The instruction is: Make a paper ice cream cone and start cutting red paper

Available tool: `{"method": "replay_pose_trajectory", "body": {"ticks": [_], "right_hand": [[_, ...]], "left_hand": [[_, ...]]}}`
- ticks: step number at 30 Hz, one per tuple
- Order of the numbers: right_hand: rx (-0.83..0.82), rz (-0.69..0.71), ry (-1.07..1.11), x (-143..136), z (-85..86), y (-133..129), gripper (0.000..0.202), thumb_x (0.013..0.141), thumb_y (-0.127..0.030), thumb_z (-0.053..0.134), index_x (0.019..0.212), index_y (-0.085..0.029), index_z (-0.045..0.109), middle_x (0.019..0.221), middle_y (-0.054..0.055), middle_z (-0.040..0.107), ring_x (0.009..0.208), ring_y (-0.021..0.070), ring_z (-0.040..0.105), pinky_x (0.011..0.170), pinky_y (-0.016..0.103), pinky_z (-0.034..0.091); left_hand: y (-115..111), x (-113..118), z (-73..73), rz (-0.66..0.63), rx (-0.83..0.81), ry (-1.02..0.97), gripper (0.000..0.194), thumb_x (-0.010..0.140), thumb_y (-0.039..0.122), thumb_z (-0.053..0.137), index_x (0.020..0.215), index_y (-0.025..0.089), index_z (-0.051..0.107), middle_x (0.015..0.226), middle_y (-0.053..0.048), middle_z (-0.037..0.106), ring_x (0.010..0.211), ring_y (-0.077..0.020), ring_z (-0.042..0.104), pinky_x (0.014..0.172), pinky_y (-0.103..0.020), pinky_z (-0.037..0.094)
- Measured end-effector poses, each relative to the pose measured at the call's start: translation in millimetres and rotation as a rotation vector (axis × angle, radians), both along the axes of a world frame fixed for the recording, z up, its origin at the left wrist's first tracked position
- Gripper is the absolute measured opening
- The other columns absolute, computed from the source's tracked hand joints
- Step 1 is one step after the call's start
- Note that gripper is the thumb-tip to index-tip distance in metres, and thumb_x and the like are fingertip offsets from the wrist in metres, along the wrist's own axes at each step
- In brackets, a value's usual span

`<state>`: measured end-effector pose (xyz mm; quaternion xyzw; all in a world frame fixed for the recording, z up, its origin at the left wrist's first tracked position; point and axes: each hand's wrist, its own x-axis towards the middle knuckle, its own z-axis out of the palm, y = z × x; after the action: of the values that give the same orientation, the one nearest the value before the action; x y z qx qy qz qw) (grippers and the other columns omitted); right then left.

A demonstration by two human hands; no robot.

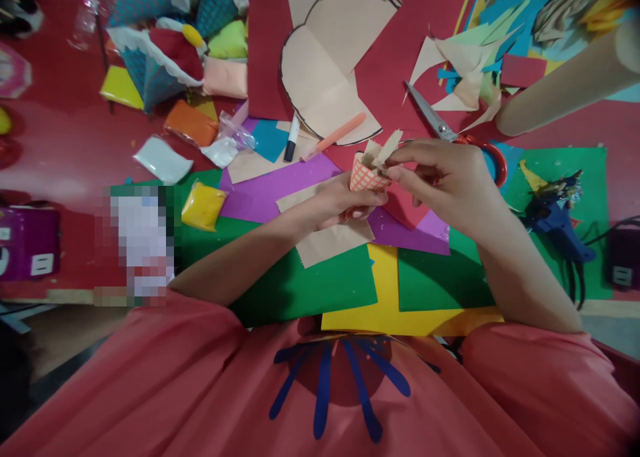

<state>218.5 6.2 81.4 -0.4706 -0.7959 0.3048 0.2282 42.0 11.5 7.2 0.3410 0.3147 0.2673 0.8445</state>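
Left grip [343, 200]: clasped round cone [367, 176]; support, don't crush!
Right grip [445, 176]: pinching paper [391, 147] at cone's mouth; go gently!

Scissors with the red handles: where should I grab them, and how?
Best by the red handles, I think, from the near right side: the blades point away and leftward. The right hand partly covers the handles.

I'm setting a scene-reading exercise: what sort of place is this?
Probably a craft workspace: red-handled metal scissors, a blue pistol-shaped glue gun and flat rectangular green paper sheets are in view.
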Motion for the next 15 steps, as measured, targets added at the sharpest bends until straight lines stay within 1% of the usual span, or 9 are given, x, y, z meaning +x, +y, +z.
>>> {"method": "replay_pose_trajectory", "body": {"ticks": [3, 6, 8, 11, 13, 15], "right_hand": [[-0.069, -0.006, 0.066, -3.2, -5.5, 0.5, 0.024, 0.095, -0.032, 0.052, 0.093, -0.018, 0.070, 0.078, 0.001, 0.067, 0.054, 0.0080, 0.048, 0.052, 0.024, 0.036], [-0.077, 0.094, 0.079, -4.7, -7.7, 0.8, 0.021, 0.094, -0.030, 0.053, 0.093, -0.016, 0.069, 0.077, 0.000, 0.064, 0.057, 0.0075, 0.047, 0.055, 0.024, 0.034], [-0.077, 0.174, 0.055, -5.5, -8.6, 1.0, 0.018, 0.091, -0.031, 0.057, 0.092, -0.016, 0.066, 0.076, 0.000, 0.062, 0.060, 0.0080, 0.046, 0.058, 0.024, 0.033], [-0.090, 0.228, -0.002, -6.6, -9.7, 1.9, 0.017, 0.085, -0.032, 0.064, 0.082, -0.016, 0.061, 0.070, -0.002, 0.055, 0.061, 0.0087, 0.044, 0.058, 0.024, 0.030], [-0.099, 0.244, -0.041, -6.4, -8.8, 3.0, 0.019, 0.083, -0.031, 0.066, 0.077, -0.016, 0.057, 0.068, -0.002, 0.052, 0.060, 0.0086, 0.042, 0.057, 0.024, 0.028], [-0.109, 0.276, -0.082, -4.9, -5.9, 4.2, 0.019, 0.083, -0.031, 0.065, 0.076, -0.016, 0.055, 0.069, -0.002, 0.051, 0.060, 0.0085, 0.041, 0.058, 0.024, 0.028]], "left_hand": [[-0.8, -0.3, 0.5, -0.041, 0.011, 0.047, 0.024, 0.063, 0.019, 0.075, 0.070, 0.015, 0.053, 0.053, 0.007, 0.050, 0.037, -0.0008, 0.037, 0.037, -0.016, 0.021], [-1.3, -0.2, -0.9, -0.034, 0.045, 0.082, 0.024, 0.061, 0.020, 0.075, 0.067, 0.017, 0.052, 0.046, 0.009, 0.045, 0.035, -0.0017, 0.037, 0.035, -0.016, 0.020], [-1.3, 0.2, -2.1, -0.021, 0.050, 0.094, 0.028, 0.059, 0.024, 0.077, 0.066, 0.018, 0.051, 0.042, 0.010, 0.042, 0.034, -0.0022, 0.036, 0.035, -0.016, 0.020], [-1.2, 0.5, -2.1, -0.034, 0.045, 0.128, 0.034, 0.055, 0.032, 0.081, 0.064, 0.018, 0.051, 0.040, 0.010, 0.042, 0.033, -0.0026, 0.035, 0.034, -0.017, 0.020], [-1.2, 0.1, -1.3, -0.049, 0.050, 0.133, 0.035, 0.053, 0.031, 0.082, 0.063, 0.018, 0.051, 0.041, 0.009, 0.042, 0.034, -0.0022, 0.035, 0.034, -0.017, 0.021], [-1.5, -1.1, -1.4, -0.074, 0.075, 0.121, 0.033, 0.054, 0.026, 0.081, 0.061, 0.018, 0.050, 0.041, 0.009, 0.042, 0.035, -0.0019, 0.036, 0.035, -0.017, 0.022]]}}
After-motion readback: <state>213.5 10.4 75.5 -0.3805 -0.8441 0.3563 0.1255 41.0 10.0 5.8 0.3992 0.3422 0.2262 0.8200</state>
